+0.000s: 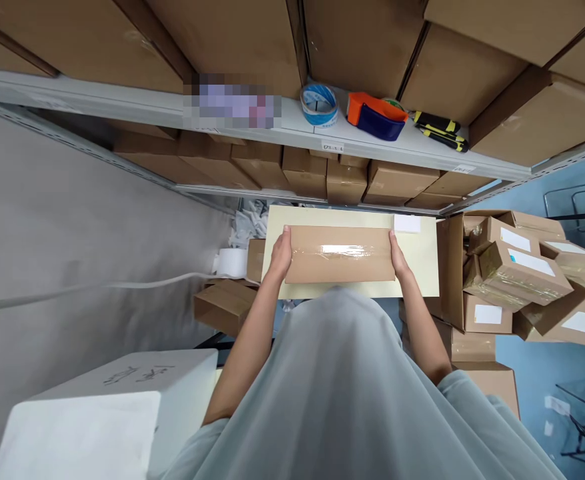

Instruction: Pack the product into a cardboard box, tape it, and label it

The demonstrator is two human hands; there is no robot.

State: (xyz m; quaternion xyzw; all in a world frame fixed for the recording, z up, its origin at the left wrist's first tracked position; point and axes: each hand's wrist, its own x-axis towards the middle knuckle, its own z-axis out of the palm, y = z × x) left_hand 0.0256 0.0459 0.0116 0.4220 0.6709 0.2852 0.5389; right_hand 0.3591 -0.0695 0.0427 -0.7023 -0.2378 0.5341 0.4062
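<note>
A flat, wide cardboard box point(342, 267) with clear shiny tape along its middle lies over a pale yellow table point(422, 267). My left hand point(281, 253) grips the box's left end, thumb at its upper corner. At the right end my right hand point(398, 255) holds it the same way. The undersides of both hands' grips are hidden. Beyond the box, near the table's back right, is a small stack of white labels point(406, 223).
A shelf point(272, 133) above the table bears blue tape point(319, 105), an orange and blue tape dispenser point(376, 117) and yellow-black cutters point(442, 130). Boxes with labels point(527, 267) fill a large carton at right. A white roll point(231, 262) and open box point(224, 305) are at left.
</note>
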